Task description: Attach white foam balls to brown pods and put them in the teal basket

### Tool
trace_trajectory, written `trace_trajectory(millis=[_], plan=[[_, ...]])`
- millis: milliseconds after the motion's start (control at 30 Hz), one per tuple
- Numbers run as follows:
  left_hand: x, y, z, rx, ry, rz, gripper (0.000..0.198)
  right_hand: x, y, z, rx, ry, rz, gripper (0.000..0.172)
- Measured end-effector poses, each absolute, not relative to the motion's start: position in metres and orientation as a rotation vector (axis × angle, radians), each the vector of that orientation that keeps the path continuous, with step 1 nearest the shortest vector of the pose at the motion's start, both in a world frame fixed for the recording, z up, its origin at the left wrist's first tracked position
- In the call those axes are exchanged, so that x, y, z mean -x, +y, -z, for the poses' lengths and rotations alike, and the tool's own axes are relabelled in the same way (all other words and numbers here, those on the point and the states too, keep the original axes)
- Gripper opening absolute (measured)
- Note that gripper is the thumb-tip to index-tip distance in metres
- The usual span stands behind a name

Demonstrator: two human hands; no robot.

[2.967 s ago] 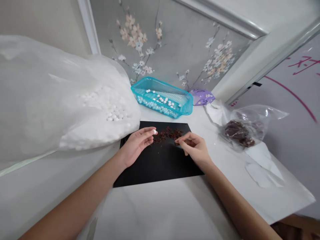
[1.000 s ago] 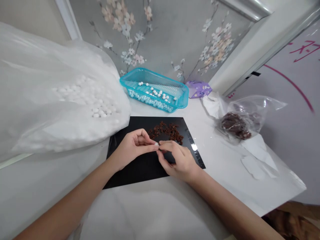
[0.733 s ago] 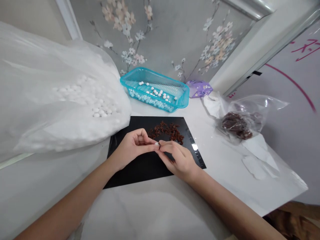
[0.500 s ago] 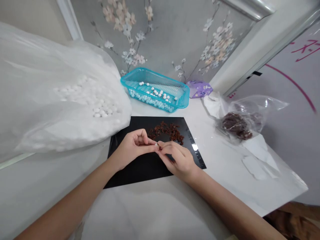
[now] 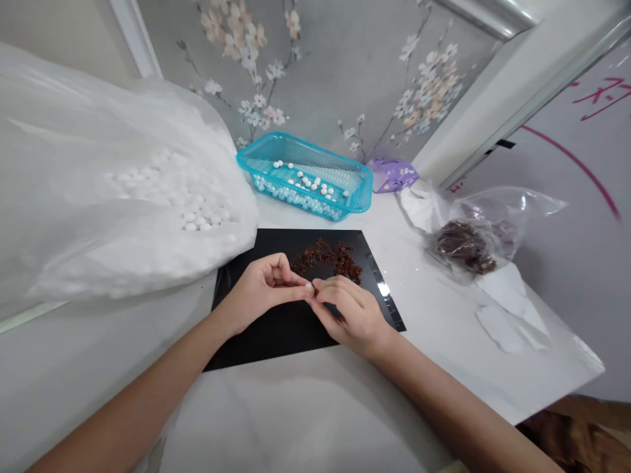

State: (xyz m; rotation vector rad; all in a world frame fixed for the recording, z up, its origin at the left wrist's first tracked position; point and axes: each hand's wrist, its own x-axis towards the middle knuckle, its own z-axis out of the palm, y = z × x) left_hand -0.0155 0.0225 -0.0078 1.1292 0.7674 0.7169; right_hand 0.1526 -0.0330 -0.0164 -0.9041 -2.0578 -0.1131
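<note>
We find left hand point(image 5: 261, 293) and right hand point(image 5: 349, 310) pinching a small white bead point(image 5: 308, 286); turquoise plastic basket point(image 5: 363, 194) sparsely filled; brown dried pile point(image 5: 328, 255) unused.

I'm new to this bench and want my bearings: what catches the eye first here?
A huge white bag of pellets fills the left side, and a teal basket stands behind the black mat. Over the mat, the left hand pinches a small white bead, and the right hand touches it with its fingertips. A brown pile lies on the mat just beyond them.
</note>
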Motion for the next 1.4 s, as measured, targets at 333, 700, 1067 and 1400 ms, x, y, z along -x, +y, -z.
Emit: trace_trajectory(millis=[333, 700, 1067, 1400], plan=[[0.0153, 0.0227, 0.0058, -1.111, 0.753, -0.714, 0.039, -0.1505, -0.0332, 0.0151, 0.896, -2.071, 0.127, 0.020], [0.0162, 0.0220, 0.0012, -1.120, 0.764, -0.702, 0.039, -0.1510, -0.0323, 0.0094, 1.007, -1.892, 0.086, 0.019], [0.0161, 0.0225, 0.0030, -1.133, 0.754, -0.702, 0.041, -0.1507, -0.0321, 0.0171, 0.977, -1.892, -0.009, 0.010], [0.0172, 0.0227, 0.0065, -1.153, 0.740, -0.688, 0.043, -0.1479, -0.0319, 0.0172, 1.012, -1.894, -0.159, 0.010]])
